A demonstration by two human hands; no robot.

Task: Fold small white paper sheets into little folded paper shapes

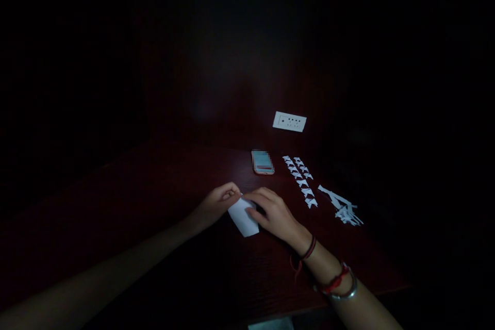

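Note:
A small white sheet of paper (244, 220) is held above the dark red table, tilted toward me. My left hand (224, 198) pinches its upper left corner, fingers curled in. At the paper's upper right, my right hand (270, 210) has its fingers bent over the top edge, with the thumb lying against the face. The right fingertips are partly hidden behind the paper's edge. To the right, small folded white paper pieces (302, 184) lie in two rows. Beyond them is a loose heap of thin paper strips (348, 215).
A lit phone (263, 162) lies on the table (185, 175) beyond my hands. A white socket panel (290, 121) is on the dark wall behind. Another pale sheet (271, 325) shows at the bottom edge, below the table's front edge. The surroundings are very dark.

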